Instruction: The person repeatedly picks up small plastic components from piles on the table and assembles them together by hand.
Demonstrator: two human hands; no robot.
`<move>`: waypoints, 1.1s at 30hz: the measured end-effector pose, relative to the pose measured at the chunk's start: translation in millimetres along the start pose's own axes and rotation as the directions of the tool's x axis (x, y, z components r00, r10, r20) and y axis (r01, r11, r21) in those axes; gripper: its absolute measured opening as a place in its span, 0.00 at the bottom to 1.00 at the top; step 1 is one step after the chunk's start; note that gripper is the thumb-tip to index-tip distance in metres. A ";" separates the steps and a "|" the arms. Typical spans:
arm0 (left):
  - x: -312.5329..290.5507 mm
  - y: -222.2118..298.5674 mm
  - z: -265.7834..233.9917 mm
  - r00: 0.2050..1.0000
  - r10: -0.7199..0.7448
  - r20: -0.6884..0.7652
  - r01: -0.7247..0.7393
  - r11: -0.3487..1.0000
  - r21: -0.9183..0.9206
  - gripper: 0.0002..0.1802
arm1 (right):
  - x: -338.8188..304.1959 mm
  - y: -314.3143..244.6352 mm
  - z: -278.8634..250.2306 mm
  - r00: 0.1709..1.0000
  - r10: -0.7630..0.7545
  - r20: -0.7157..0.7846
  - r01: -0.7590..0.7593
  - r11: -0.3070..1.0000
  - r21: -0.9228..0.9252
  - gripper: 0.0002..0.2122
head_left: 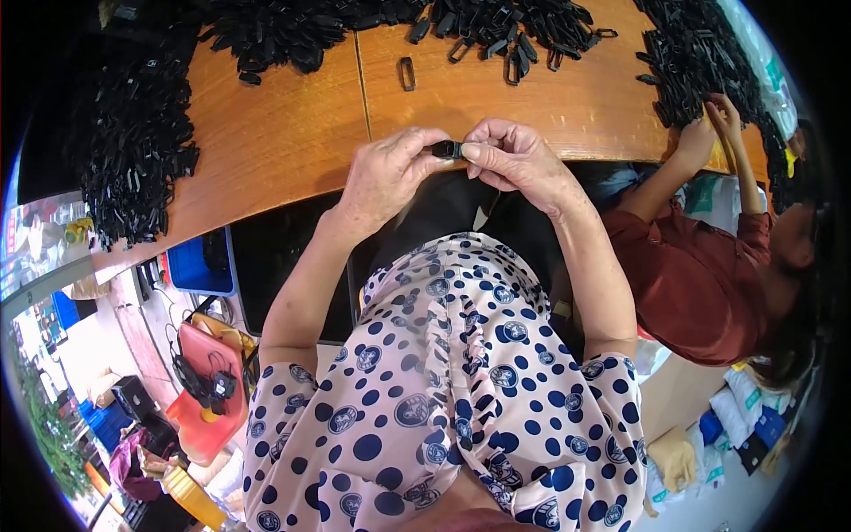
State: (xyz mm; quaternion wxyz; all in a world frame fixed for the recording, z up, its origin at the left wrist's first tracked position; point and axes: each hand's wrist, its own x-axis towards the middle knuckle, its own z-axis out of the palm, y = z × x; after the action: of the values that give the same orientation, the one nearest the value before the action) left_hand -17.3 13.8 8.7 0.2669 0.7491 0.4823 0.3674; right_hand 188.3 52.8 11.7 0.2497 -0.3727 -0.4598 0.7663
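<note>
Just over the table's near edge, a small black plastic piece [448, 150] is pinched between the fingertips of both my hands. My left hand [390, 173] grips its left end with thumb and forefinger. At its right end, the thumb and curled fingers of my right hand [514, 160] close on it. The fingers hide part of the piece, so I cannot tell its exact kind. Beyond my hands, a lone black oblong plastic ring [407, 74] lies on the wooden table [275, 120].
Heaps of black plastic parts line the table's left [137, 151], back [284, 31] and right [700, 62]. At the right, a co-worker in a dark red shirt [700, 275] handles parts. A blue bin [202, 263] and a red plastic stool [213, 390] stand at lower left.
</note>
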 end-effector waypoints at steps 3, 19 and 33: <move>-2.0 1.6 -0.3 0.999 0.044 0.010 -0.044 0.996 0.073 0.14 | -2.6 4.7 -0.5 0.999 0.032 -0.032 -0.034 0.997 -0.065 0.09; -3.6 4.0 30.4 0.892 -0.445 0.083 0.326 0.503 -0.801 0.11 | -4.1 19.3 14.3 0.946 0.137 0.294 -0.260 0.861 0.437 0.23; 18.0 -15.4 24.6 0.834 -0.442 0.330 0.418 0.118 -0.901 0.16 | 22.0 18.1 14.1 0.996 0.002 0.091 -0.005 0.999 0.034 0.18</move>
State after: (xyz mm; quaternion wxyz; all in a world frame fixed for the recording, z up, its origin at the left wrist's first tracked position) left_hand -0.8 35.4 -12.1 0.7488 0.2579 0.3589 0.4940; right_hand 163.2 53.3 -7.7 0.2334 -0.3339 -0.4568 0.7908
